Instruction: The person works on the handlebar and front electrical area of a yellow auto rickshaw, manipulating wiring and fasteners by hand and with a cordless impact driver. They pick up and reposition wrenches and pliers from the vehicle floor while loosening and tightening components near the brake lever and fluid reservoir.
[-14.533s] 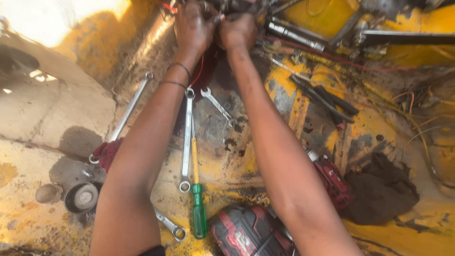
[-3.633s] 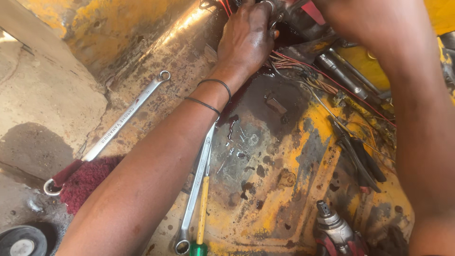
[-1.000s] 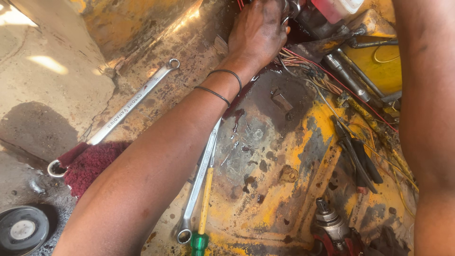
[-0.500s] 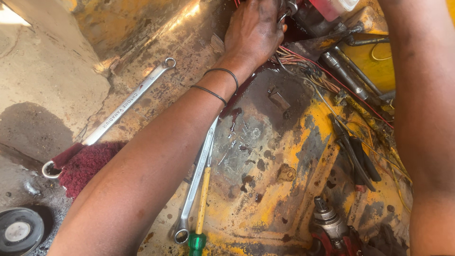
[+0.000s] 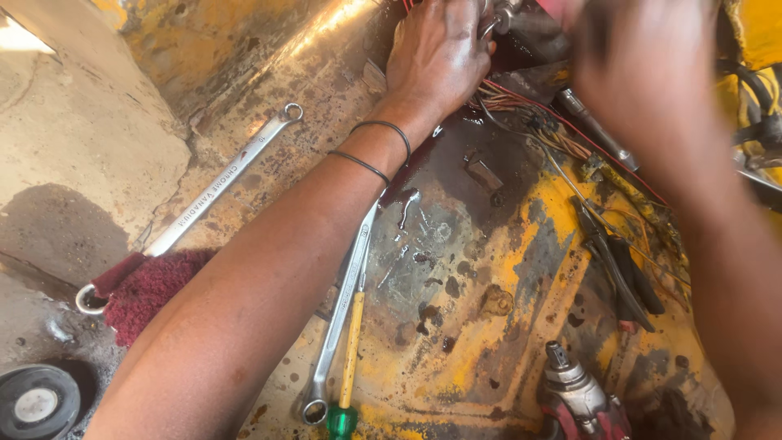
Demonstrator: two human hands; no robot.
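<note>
The worn yellow metal panel [image 5: 521, 269] fills most of my view, greasy and rust-patched, running from six o'clock up to twelve. My left arm crosses it on a long diagonal from seven o'clock to twelve, elbow low, wrist straight, two thin black bands [image 5: 376, 147] round the wrist. My left hand [image 5: 436, 57] sits at twelve o'clock, back turned up, fingers curled down and closed around a small metal fitting [image 5: 498, 15] that pokes out on the thumb side. My right arm comes down the three o'clock edge, and my right hand [image 5: 643, 73] hangs at one o'clock, blurred; I cannot tell how far it is open or whether it has anything in it.

Just beside the left hand, toward two o'clock, a bundle of red and yellow wires [image 5: 538, 122] spreads over the panel. A long ring spanner [image 5: 204, 195] lies at nine o'clock, its lower end on a dark red rag [image 5: 151, 289]. A second spanner [image 5: 338, 326] lies at six o'clock, partly under my forearm, touching a yellow-shafted screwdriver [image 5: 350, 358] with a green handle. A red power tool [image 5: 582, 399] shows at five o'clock, black-handled pliers [image 5: 627, 277] at three o'clock, and a small black wheel [image 5: 37, 403] at eight o'clock.
</note>
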